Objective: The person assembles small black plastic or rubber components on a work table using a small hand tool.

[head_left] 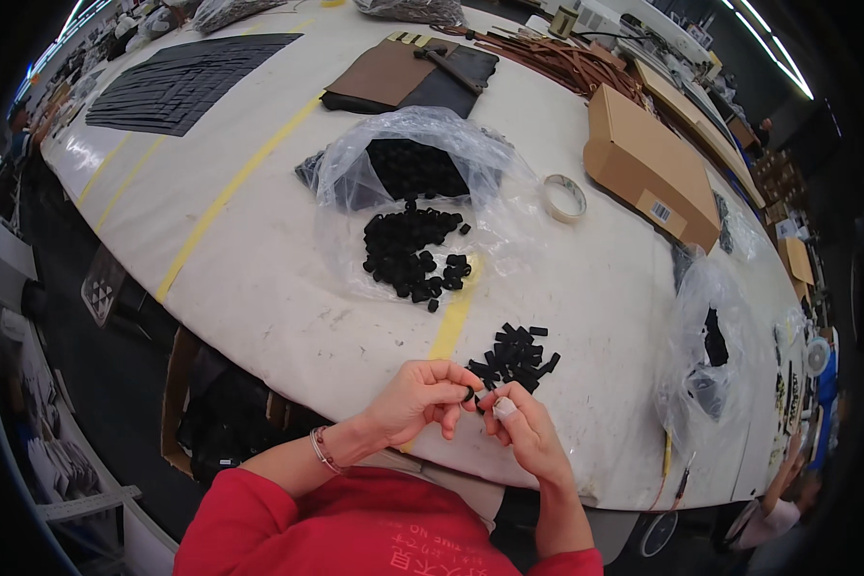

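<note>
Close together at the table's near edge, my two hands work on tiny pieces. My left hand [415, 403], with a bracelet at its wrist, pinches a small black loop [468, 394] between thumb and forefinger. The fingers of my right hand [528, 428] are pinched together, white tape round one of them; what they hold is too small to make out. Just beyond lies a pile of short flat black strips [520, 355]. Farther off, many small rolled black loops [408, 252] spill from the mouth of a clear plastic bag [341, 173], which holds more black pieces.
Right of the bag lie a tape roll [564, 199] and a cardboard box [643, 163]. Another plastic bag [686, 384] rests at the right. Farther back are brown and black sheets [384, 75], long black strips [187, 82] and brown straps [557, 60]. Yellow tape lines [230, 197] cross the white table.
</note>
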Available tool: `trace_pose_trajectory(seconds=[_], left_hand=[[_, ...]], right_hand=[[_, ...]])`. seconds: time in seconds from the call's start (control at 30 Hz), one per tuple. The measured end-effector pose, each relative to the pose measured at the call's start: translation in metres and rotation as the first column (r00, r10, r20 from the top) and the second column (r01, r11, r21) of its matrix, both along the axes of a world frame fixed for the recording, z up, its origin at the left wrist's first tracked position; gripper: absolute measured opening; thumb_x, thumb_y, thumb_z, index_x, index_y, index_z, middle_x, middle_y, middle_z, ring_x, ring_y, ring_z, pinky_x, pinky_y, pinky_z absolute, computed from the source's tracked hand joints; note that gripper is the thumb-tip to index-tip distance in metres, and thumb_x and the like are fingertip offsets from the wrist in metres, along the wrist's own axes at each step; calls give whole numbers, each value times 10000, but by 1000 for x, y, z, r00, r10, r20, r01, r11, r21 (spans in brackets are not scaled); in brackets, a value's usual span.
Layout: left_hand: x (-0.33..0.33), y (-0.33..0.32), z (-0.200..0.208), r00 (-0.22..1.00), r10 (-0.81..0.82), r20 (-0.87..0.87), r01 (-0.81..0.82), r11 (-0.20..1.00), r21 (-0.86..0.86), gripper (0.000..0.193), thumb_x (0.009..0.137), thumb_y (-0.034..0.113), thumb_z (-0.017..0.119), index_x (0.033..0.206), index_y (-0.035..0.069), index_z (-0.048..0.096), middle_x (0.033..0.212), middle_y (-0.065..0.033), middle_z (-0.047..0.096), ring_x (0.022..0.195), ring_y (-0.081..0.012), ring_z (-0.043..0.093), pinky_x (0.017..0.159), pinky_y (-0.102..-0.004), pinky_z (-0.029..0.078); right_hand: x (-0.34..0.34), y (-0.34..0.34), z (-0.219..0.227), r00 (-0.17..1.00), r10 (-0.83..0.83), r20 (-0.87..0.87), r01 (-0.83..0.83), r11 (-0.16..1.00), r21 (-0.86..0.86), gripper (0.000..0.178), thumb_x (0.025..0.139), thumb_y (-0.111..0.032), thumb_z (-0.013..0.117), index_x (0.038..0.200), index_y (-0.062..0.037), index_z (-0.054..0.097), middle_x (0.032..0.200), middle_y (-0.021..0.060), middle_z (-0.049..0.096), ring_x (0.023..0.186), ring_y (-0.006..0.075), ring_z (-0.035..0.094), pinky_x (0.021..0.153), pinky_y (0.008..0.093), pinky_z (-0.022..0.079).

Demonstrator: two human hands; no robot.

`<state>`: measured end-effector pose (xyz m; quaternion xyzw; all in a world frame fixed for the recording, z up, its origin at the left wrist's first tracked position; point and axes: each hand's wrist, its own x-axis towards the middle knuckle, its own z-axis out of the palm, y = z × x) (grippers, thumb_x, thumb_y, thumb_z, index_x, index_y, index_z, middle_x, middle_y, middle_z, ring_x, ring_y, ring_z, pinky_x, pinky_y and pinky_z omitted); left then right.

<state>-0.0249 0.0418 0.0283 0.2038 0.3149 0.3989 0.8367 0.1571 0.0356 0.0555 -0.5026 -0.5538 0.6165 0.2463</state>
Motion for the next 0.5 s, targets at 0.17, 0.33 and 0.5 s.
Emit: trace_pose_trajectory(seconds=[0.17, 0.33, 0.5], left_hand=[[-2, 0, -6, 982, -67, 178, 85, 992, -96, 137, 819, 30, 443, 934, -3, 511, 622, -64, 528, 361, -71, 410, 318, -194, 326], [0, 0, -10, 965, -48, 259, 91, 983, -159, 143, 804, 17, 426, 918, -2, 510, 579, -64, 506, 325, -64, 350, 290, -180, 275], [1, -3, -6, 986, -47, 159, 69, 988, -137, 128, 789, 12, 420, 870, -14, 516, 560, -68, 505, 313, -65, 339, 282, -179, 268]], right_hand=[[0, -3, -3, 995, 103, -1, -103, 994, 28, 161, 873, -161, 443, 929, -23, 504, 634, -2, 504, 546, 41, 431, 484, 181, 352], [-4, -4, 2, 999, 38, -2, -38, 998, -47, 141, 850, -114, 461, 904, 6, 511, 638, 43, 535, 590, 80, 500, 531, 220, 394], [-5, -5, -1, 996, 86, 35, -87, 996, 33, 112, 836, -108, 486, 856, 2, 503, 617, 39, 542, 568, 80, 502, 507, 219, 386]])
